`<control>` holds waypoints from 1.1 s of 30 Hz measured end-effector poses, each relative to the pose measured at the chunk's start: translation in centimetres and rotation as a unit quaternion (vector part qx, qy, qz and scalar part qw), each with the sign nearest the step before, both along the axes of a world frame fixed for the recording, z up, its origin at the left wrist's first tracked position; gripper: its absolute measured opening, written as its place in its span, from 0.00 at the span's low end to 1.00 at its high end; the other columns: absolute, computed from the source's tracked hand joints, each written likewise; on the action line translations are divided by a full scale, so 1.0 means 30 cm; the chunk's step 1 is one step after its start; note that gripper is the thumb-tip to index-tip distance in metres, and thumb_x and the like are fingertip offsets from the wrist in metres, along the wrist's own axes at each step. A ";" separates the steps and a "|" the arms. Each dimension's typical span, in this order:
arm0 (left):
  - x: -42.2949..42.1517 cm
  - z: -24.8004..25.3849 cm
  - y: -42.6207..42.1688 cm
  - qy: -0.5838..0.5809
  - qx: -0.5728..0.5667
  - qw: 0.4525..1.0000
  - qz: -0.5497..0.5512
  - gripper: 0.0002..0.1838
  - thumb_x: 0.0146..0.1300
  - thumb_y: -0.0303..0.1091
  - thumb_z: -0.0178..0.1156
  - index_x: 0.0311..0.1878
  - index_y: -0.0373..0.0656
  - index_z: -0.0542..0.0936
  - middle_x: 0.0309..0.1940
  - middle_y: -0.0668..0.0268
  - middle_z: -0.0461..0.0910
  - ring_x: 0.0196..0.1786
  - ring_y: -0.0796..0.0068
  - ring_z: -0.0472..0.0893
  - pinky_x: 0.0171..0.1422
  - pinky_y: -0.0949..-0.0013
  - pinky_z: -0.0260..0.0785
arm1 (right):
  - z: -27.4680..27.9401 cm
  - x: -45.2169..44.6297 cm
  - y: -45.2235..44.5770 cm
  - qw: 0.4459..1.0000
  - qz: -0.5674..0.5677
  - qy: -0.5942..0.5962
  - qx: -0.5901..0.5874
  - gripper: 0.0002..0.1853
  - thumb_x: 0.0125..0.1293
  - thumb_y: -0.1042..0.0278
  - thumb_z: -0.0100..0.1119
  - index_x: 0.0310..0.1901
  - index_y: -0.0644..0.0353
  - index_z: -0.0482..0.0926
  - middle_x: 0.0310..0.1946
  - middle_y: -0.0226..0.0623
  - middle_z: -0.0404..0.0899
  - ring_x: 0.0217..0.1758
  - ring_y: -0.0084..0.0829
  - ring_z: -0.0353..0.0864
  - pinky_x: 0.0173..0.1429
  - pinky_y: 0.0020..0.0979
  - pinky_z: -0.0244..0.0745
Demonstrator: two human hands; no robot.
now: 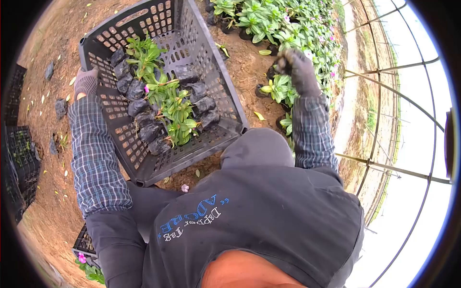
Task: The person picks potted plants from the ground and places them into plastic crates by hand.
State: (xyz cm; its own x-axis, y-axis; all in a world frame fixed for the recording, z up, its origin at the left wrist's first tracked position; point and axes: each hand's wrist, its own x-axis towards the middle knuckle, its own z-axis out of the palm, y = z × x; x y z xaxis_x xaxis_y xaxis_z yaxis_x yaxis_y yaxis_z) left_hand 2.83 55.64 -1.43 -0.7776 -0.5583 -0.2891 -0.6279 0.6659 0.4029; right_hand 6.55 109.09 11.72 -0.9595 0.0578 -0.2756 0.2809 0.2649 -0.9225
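Observation:
My left hand [86, 82], in a grey knit glove, is closed on the left rim of a black plastic crate [218, 60]. The crate tilts in front of me. Inside lie leafy seedlings [175, 103] on their sides, their roots in black plastic bags [137, 106]. They form two rows with the leaves meeting in the middle. My right hand [298, 69], in a dark soiled glove, is raised over the edge of the potted plants [269, 24] on the ground at the right. Its fingers are blurred, and whether they hold anything does not show.
More dark crates [21, 163] stand at the far left. Another crate [85, 242] with pink-flowered plants is at the lower left. Loose black bags [61, 108] and fallen leaves lie on the brown soil. Curved metal poles [379, 91] frame the right side.

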 end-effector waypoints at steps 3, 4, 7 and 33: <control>-0.012 -0.054 -0.066 -0.006 0.010 1.000 -0.001 0.32 0.52 0.52 0.57 0.55 0.39 0.72 0.47 0.50 0.77 0.52 0.55 0.75 0.55 0.62 0.65 | -0.310 0.193 0.173 0.979 -0.042 -0.187 0.073 0.11 0.60 0.65 0.52 0.36 0.65 0.73 0.21 0.33 0.75 0.22 0.23 0.75 0.26 0.23 0.71; -0.012 -0.077 -0.084 0.013 0.061 0.998 0.010 0.30 0.51 0.51 0.59 0.53 0.39 0.73 0.43 0.52 0.79 0.48 0.60 0.78 0.51 0.64 0.68 | -0.445 0.250 0.223 0.966 -0.071 -0.237 0.077 0.13 0.58 0.65 0.54 0.38 0.68 0.74 0.22 0.34 0.75 0.23 0.23 0.77 0.26 0.24 0.71; 0.012 -0.028 -0.059 0.036 0.174 0.984 0.034 0.30 0.54 0.47 0.60 0.54 0.35 0.70 0.38 0.54 0.80 0.35 0.65 0.82 0.38 0.67 0.75 | -1.092 0.346 0.523 0.949 -0.178 -0.119 0.232 0.15 0.59 0.64 0.56 0.43 0.66 0.72 0.24 0.37 0.74 0.18 0.28 0.75 0.19 0.26 0.68; 0.015 -0.021 -0.083 0.047 0.034 0.998 0.031 0.33 0.51 0.48 0.64 0.54 0.35 0.70 0.39 0.54 0.79 0.36 0.66 0.82 0.38 0.67 0.77 | -0.976 0.258 0.496 0.878 -0.220 -0.043 0.423 0.17 0.64 0.58 0.46 0.46 0.64 0.74 0.43 0.44 0.78 0.49 0.40 0.76 0.47 0.36 0.72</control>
